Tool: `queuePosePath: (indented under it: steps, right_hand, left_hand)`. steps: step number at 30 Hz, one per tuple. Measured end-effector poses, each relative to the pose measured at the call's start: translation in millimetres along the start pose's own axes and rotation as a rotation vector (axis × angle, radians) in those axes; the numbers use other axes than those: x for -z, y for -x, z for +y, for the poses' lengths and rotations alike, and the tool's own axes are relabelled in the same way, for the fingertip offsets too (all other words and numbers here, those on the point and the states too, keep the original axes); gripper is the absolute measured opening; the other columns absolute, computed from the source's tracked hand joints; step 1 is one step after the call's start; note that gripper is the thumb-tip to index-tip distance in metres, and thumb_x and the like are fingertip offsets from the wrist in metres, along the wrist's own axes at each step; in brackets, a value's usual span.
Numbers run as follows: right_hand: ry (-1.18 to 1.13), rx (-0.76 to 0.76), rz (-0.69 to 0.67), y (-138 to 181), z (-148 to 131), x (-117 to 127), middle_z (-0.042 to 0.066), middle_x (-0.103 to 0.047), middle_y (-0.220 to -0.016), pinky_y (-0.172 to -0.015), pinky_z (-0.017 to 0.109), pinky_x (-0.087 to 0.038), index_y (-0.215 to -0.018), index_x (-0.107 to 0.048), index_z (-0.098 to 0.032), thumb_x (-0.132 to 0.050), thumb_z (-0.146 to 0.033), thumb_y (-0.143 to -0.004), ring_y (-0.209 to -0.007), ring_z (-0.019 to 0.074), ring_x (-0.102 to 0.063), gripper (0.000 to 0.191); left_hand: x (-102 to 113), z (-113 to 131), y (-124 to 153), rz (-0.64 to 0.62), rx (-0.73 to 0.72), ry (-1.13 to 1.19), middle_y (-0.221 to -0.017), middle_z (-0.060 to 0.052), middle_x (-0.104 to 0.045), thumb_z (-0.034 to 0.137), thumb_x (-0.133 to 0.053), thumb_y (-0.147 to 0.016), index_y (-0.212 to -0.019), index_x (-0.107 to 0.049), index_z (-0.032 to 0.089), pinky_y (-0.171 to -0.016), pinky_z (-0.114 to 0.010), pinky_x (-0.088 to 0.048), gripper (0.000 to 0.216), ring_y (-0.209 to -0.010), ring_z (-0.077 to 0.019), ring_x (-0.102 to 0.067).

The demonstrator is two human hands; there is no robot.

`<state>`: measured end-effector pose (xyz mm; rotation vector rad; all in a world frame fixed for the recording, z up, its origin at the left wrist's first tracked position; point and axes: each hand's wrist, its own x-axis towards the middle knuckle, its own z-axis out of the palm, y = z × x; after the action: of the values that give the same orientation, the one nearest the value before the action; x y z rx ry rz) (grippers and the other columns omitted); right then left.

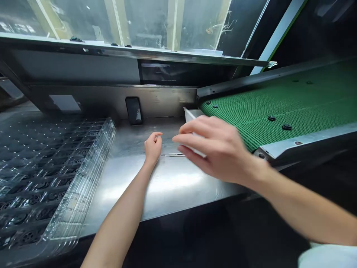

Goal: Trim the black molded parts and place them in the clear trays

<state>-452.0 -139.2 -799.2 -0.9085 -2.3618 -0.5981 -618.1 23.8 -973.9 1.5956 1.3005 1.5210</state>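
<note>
My left hand (153,146) rests on the steel table (167,182), its fingers curled in a loose fist; what is inside, if anything, I cannot make out. My right hand (214,149) hovers just right of it with fingers stretched out and slightly blurred, over a small white tray (190,113) at the foot of the green conveyor belt (279,104). Small black parts (271,118) lie scattered on the belt. A stack of clear plastic blister trays (50,175) holding several black parts sits at the left.
A dark phone-like object (134,110) leans against the machine's back wall. A glass guard panel (139,22) runs above. The table's front edge drops off into a dark space below my arms.
</note>
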Motion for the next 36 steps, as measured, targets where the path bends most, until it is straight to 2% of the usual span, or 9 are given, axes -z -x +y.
queuePosePath:
  steps: [2, 4, 9, 12, 17, 21, 24, 29, 36]
  right_hand:
    - [0.058, 0.015, -0.052, -22, 17, 40, 0.004, -0.071, -0.111, -0.089, 0.040, -0.050, -0.109, -0.075, -0.027, -0.052, -0.036, -0.110, -0.101, 0.0237, -0.066, 0.025]
    - [0.183, -0.111, -0.132, -41, 60, 54, 0.004, -0.070, -0.113, -0.090, 0.040, -0.050, -0.115, -0.075, -0.028, -0.054, -0.041, -0.107, -0.103, 0.0256, -0.067, 0.026]
    - [0.474, -0.516, -0.633, -42, 205, 9, 0.012, -0.063, -0.132, -0.093, 0.043, -0.051, -0.132, -0.073, -0.026, -0.061, -0.054, -0.099, -0.103, 0.0314, -0.068, 0.045]
    - [0.436, -0.571, -0.754, -22, 250, -20, 0.013, -0.065, -0.130, -0.091, 0.038, -0.052, -0.129, -0.074, -0.024, -0.066, -0.051, -0.096, -0.104, 0.0300, -0.069, 0.043]
    - [0.271, -0.588, -0.718, -16, 266, -36, 0.003, -0.074, -0.097, -0.085, 0.030, -0.053, -0.100, -0.077, -0.020, -0.071, -0.032, -0.089, -0.091, 0.0218, -0.070, 0.017]
    - [0.174, -0.667, -0.599, -39, 278, -48, 0.003, -0.075, -0.088, -0.082, 0.029, -0.057, -0.120, -0.075, -0.018, -0.074, -0.028, -0.090, -0.073, 0.0187, -0.070, 0.032]
    - [0.263, -0.771, -0.698, -53, 285, -58, 0.002, -0.073, -0.078, -0.079, 0.031, -0.059, -0.127, -0.075, -0.018, -0.079, -0.029, -0.090, -0.068, 0.0202, -0.070, 0.039]
    - [0.293, -0.893, -0.805, -59, 279, -66, 0.001, -0.071, -0.071, -0.075, 0.030, -0.060, -0.109, -0.079, -0.018, -0.080, -0.030, -0.092, -0.067, 0.0205, -0.071, 0.021]
    - [0.397, -0.786, -0.882, -62, 262, -51, 0.005, -0.069, -0.072, -0.073, 0.033, -0.054, -0.093, -0.076, -0.020, -0.082, -0.031, -0.088, -0.072, 0.0227, -0.068, 0.014]
  left_hand:
    - [0, 1, 1, -0.006, 0.020, -0.029, -0.051, 0.007, -0.042, 0.019, -0.053, -0.089, -0.100, -0.076, 0.019, -0.066, -0.027, -0.032, 0.025, -0.056, -0.0153, -0.044]
    - [0, 2, 1, -0.019, 0.049, -0.048, -0.051, 0.007, -0.043, 0.019, -0.052, -0.091, -0.102, -0.076, 0.020, -0.067, -0.028, -0.032, 0.027, -0.057, -0.0161, -0.045]
    - [1, 4, 2, -0.045, 0.086, -0.104, -0.054, 0.005, -0.050, 0.018, -0.051, -0.091, -0.102, -0.077, 0.021, -0.067, -0.029, -0.031, 0.028, -0.061, -0.0181, -0.049]
    - [2, 5, 1, -0.071, 0.095, -0.136, -0.055, 0.004, -0.053, 0.019, -0.052, -0.092, -0.100, -0.078, 0.022, -0.067, -0.030, -0.031, 0.027, -0.062, -0.0185, -0.049]
    - [0, 4, -1, -0.093, 0.100, -0.120, -0.056, 0.004, -0.053, 0.020, -0.050, -0.092, -0.099, -0.077, 0.023, -0.067, -0.030, -0.032, 0.027, -0.062, -0.0190, -0.051]
    - [-1, 2, -2, -0.100, 0.090, -0.097, -0.055, 0.004, -0.052, 0.021, -0.049, -0.092, -0.098, -0.076, 0.023, -0.068, -0.030, -0.033, 0.027, -0.062, -0.0188, -0.052]
    - [0, 2, -3, -0.103, 0.096, -0.097, -0.055, 0.005, -0.051, 0.021, -0.050, -0.092, -0.097, -0.075, 0.023, -0.068, -0.030, -0.033, 0.026, -0.062, -0.0184, -0.052]
    - [0, 2, -4, -0.124, 0.097, -0.098, -0.055, 0.005, -0.051, 0.023, -0.050, -0.091, -0.097, -0.075, 0.022, -0.067, -0.030, -0.034, 0.026, -0.061, -0.0179, -0.051]
    - [-2, -4, -5, -0.120, 0.109, 0.046, -0.053, 0.004, -0.052, 0.025, -0.053, -0.087, -0.092, -0.074, 0.021, -0.063, -0.028, -0.035, 0.022, -0.057, -0.0161, -0.048]
